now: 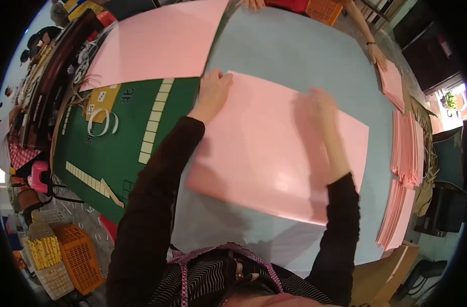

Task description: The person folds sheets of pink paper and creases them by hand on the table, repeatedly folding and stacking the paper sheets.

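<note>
A large pink sheet (pixel 274 148), apparently paper or thin plastic, lies at a slant on the blue-grey tabletop in front of me. My left hand (pixel 214 93) is at its far left corner, fingers curled in and closed over the edge. Above the right half of the sheet is my right hand (pixel 324 108), smeared by motion, so its fingers cannot be made out. A shadow of the right arm falls across the pink surface.
Another pink sheet (pixel 157 43) covers the far part of a green mahjong-style table (pixel 126 148) on the left. Folded pink stacks (pixel 406 148) line the right edge. Another person's hand (pixel 377 57) rests by a pink stack (pixel 392 84). Orange crates (pixel 80 258) stand lower left.
</note>
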Demonstrator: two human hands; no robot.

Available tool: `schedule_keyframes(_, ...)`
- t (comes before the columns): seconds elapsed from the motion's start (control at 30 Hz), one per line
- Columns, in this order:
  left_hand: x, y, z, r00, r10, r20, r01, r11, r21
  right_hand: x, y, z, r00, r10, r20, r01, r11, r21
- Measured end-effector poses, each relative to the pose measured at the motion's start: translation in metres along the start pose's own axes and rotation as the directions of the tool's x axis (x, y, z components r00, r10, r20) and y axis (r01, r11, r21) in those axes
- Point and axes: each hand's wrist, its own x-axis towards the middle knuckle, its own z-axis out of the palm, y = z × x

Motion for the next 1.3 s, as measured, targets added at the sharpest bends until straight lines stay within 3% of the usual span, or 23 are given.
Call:
schedule_keyframes(0.03, -0.001, -0.002, 0.0, 1.0, 0.027, 0.001, -0.027, 0.999, 0.038, 0.009, -0.049, 0.01, 0.995, -0.104, -0.009, 0.104, 0.987, 0.119)
schedule_keyframes(0.07, -0.001, -0.002, 0.001, 0.999, 0.033, -0.021, -0.032, 0.998, 0.055, 0.02, -0.087, 0.008, 0.94, -0.045, 0.338, -0.011, 0.987, 0.161)
schedule_keyframes(0.13, 0.001, 0.001, 0.0, 1.0, -0.017, 0.015, 0.016, 0.998, 0.062, 0.018, -0.111, 0.057, 0.824, -0.206, 0.528, 0.202, 0.977, 0.065)
schedule_keyframes(0.17, 0.001, 0.002, -0.002, 1.0, -0.012, 0.005, 0.011, 0.999, 0.046, 0.012, -0.119, 0.077, 0.831, -0.223, 0.51, 0.218, 0.973, 0.071)
schedule_keyframes(0.23, -0.001, 0.002, -0.002, 0.998, 0.014, -0.059, -0.013, 1.0, 0.017, -0.004, -0.129, 0.101, 0.936, -0.204, 0.286, 0.168, 0.975, 0.147)
schedule_keyframes(0.27, 0.0, 0.003, -0.005, 0.997, 0.02, -0.073, -0.018, 0.999, 0.027, -0.002, -0.13, 0.104, 0.938, -0.216, 0.272, 0.18, 0.972, 0.15)
schedule_keyframes(0.33, 0.0, 0.005, -0.009, 1.0, 0.004, -0.024, -0.004, 1.0, 0.016, 0.0, -0.127, 0.105, 0.88, -0.18, 0.439, 0.144, 0.983, 0.115)
schedule_keyframes(0.4, 0.0, 0.004, -0.007, 1.0, -0.002, -0.031, 0.003, 1.0, 0.03, -0.001, -0.117, 0.102, 0.883, -0.231, 0.409, 0.22, 0.973, 0.073)
schedule_keyframes(0.5, -0.002, 0.004, -0.004, 0.999, -0.031, -0.017, 0.031, 0.999, 0.019, 0.002, -0.099, 0.09, 0.856, -0.14, 0.497, 0.159, 0.987, 0.006)
schedule_keyframes(0.63, -0.002, 0.004, -0.005, 0.999, -0.029, 0.013, 0.029, 0.999, 0.028, 0.0, -0.067, 0.058, 0.871, -0.069, 0.486, 0.098, 0.995, -0.033)
schedule_keyframes(0.7, -0.001, 0.003, -0.005, 0.999, -0.026, 0.027, 0.025, 0.999, 0.045, -0.005, -0.045, 0.044, 0.864, 0.044, 0.502, 0.029, 0.99, -0.137)
schedule_keyframes(0.77, -0.002, 0.002, -0.003, 1.0, -0.024, 0.012, 0.023, 0.999, 0.025, -0.017, -0.012, 0.035, 0.914, 0.021, 0.405, 0.05, 0.985, -0.164)
schedule_keyframes(1.13, -0.002, 0.002, -0.002, 0.999, -0.049, 0.015, 0.049, 0.999, -0.011, -0.059, 0.079, -0.058, 0.849, 0.379, 0.367, -0.215, 0.884, -0.416)
schedule_keyframes(1.3, -0.002, 0.005, -0.006, 0.999, -0.048, 0.02, 0.048, 0.999, -0.008, -0.072, 0.109, -0.077, 0.84, 0.435, 0.324, -0.242, 0.835, -0.494)
